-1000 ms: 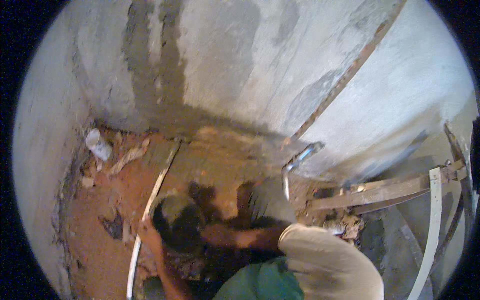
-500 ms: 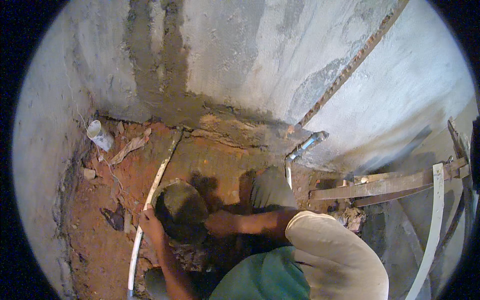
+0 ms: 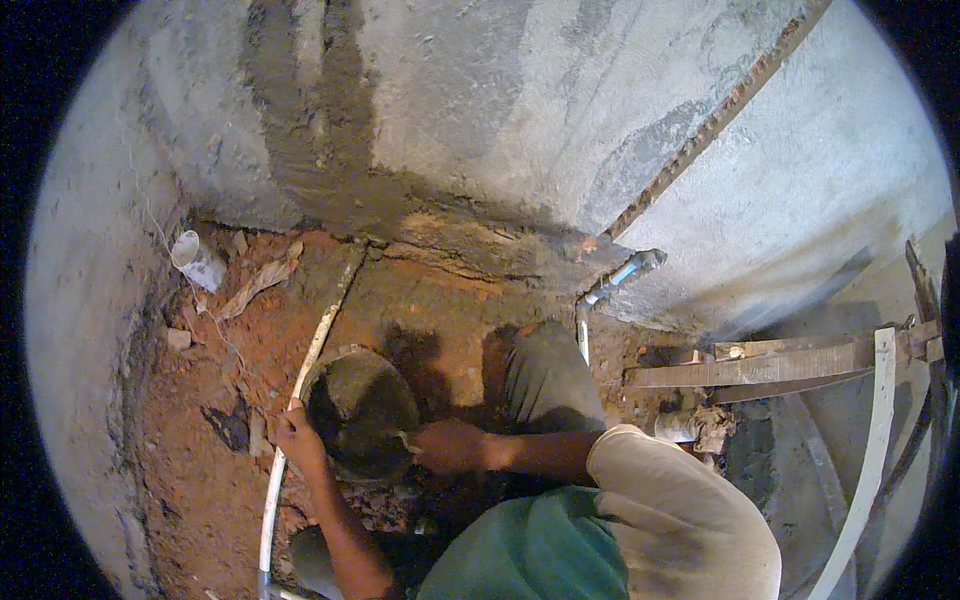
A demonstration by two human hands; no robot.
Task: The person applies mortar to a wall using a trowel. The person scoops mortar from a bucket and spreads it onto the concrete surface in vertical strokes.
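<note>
A round mortar-caked pan (image 3: pixel 357 395) rests between my hands on reddish rubble, beside a white pipe (image 3: pixel 316 347). My left hand (image 3: pixel 300 440) has its fingers curled at the pan's left rim and the pipe; which of them it grips is unclear. At the pan's right side, my right hand (image 3: pixel 450 448) is closed around a small pale piece, possibly a handle, too shadowed to name. My bent knee in grey trousers (image 3: pixel 545 380) stands just beyond that hand.
Plastered walls (image 3: pixel 470 90) bound the corner. A white cup (image 3: pixel 197 262) lies tilted among rubble at left. A pipe with blue fitting (image 3: pixel 624 270) runs at the wall's foot. Brown timber lengths (image 3: pixel 760 373) and a pale strip (image 3: pixel 857 460) lie at right.
The view has shifted, so wall, floor and pan appear higher in the picture. Both hands stay at the pan's sides, with little visible change in their grip.
</note>
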